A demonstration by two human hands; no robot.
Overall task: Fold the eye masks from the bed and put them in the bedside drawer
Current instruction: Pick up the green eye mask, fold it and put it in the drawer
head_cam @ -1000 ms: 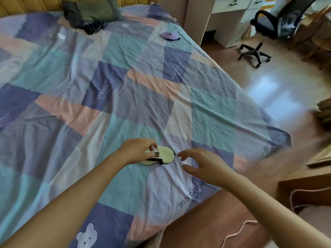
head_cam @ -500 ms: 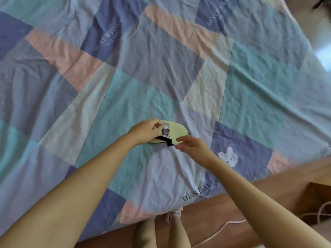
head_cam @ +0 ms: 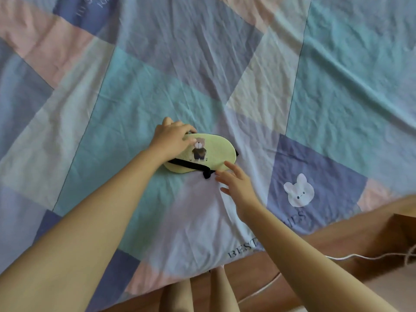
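A pale green eye mask (head_cam: 211,152) with a small bear print lies folded on the patchwork bed sheet (head_cam: 225,64), its black strap (head_cam: 191,165) running across its near edge. My left hand (head_cam: 172,139) rests on the mask's left end, fingers bent over its top edge. My right hand (head_cam: 236,183) hovers just to the right of the strap's end with fingers spread, holding nothing. The bedside drawer is out of view.
The bed's near edge (head_cam: 247,260) runs diagonally above a wooden floor. A white cable (head_cam: 337,264) lies on the floor at the right. My legs (head_cam: 198,291) stand against the bed edge.
The view has dropped and closed in on the mask. My right hand has let go of the strap end and drawn back slightly with fingers spread. My left hand stays on the mask.
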